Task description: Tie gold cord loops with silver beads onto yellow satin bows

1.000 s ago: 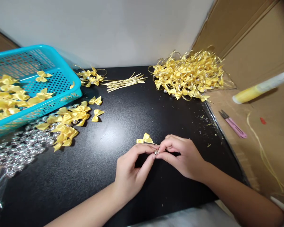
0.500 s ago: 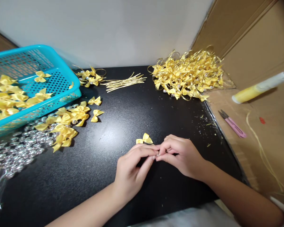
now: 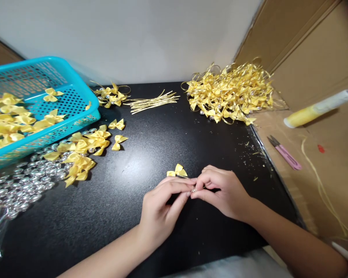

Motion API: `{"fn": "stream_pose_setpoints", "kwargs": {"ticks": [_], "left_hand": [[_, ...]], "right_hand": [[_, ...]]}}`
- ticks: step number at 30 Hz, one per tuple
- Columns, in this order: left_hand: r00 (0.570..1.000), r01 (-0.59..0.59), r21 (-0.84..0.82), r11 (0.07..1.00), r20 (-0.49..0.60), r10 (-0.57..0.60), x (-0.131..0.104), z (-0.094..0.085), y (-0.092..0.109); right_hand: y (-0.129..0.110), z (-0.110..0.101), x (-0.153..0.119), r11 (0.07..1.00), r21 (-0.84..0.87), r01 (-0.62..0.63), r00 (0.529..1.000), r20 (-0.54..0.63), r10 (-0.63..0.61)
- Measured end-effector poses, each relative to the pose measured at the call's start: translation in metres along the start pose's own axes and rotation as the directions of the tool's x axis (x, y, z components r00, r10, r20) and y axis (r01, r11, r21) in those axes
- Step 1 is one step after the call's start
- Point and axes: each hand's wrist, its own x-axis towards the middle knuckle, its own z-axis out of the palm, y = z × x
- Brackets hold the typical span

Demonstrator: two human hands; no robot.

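Observation:
Over the black table, my left hand (image 3: 159,204) and my right hand (image 3: 223,191) meet fingertip to fingertip, both closed in a pinch. Between them shows a small shiny silver bead (image 3: 193,189), mostly covered by the fingers. A bit of thin gold cord peeks out under the right fingers; its course is largely hidden. Just beyond my left fingers lies a yellow ribbon bow (image 3: 177,170), with a thin cord running from its side toward the hand.
Turquoise basket (image 3: 75,87) with yellow bows stands left, beside loose bows (image 3: 80,166) and silver beads (image 3: 26,189). Cut gold cords (image 3: 152,102) lie at the back; a heap of corded bows (image 3: 232,92) is back right. Pink-handled snips (image 3: 285,153) and a tube (image 3: 320,108) are at right.
Both hands stay in nearly the same place and pinch. The silver bead between the fingertips shows slightly more. The whole view has shifted a little.

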Motion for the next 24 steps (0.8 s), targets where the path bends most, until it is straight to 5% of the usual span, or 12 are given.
{"fn": "stream_pose_setpoints", "kwargs": {"ticks": [14, 24], "left_hand": [[0.988, -0.151, 0.081, 0.985, -0.01, 0.152, 0.0067, -0.0013, 0.0042], [0.999, -0.054, 0.038, 0.998, 0.01, 0.054, 0.0037, 0.0002, -0.0005]], "right_hand": [[0.0027, -0.0029, -0.0003, 0.999, -0.038, 0.017, 0.999, 0.039, -0.016], [0.0054, -0.0022, -0.0006, 0.999, -0.027, -0.026, 0.997, 0.078, 0.028]]}}
